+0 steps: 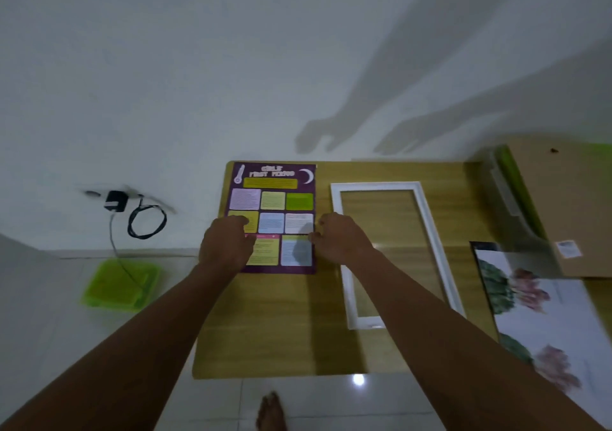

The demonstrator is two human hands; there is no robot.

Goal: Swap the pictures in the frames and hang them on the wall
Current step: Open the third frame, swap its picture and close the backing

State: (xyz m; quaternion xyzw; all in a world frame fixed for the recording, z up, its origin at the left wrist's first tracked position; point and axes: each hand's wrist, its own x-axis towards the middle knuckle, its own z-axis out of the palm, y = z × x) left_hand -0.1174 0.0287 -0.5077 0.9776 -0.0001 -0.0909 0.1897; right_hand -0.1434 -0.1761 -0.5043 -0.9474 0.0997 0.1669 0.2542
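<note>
On a low wooden table (pixel 281 331), we press both our left hand (pixel 227 245) and right hand (pixel 341 238), fingers curled, on the purple poster's (pixel 273 199) side edges, left of the empty white frame (pixel 390 252).

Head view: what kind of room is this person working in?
Probably a room in a home, with the work done at floor level. A low wooden table sits on glossy white floor tiles against a plain white wall, a bare foot stands beside it, and a charger is plugged in low.
</note>
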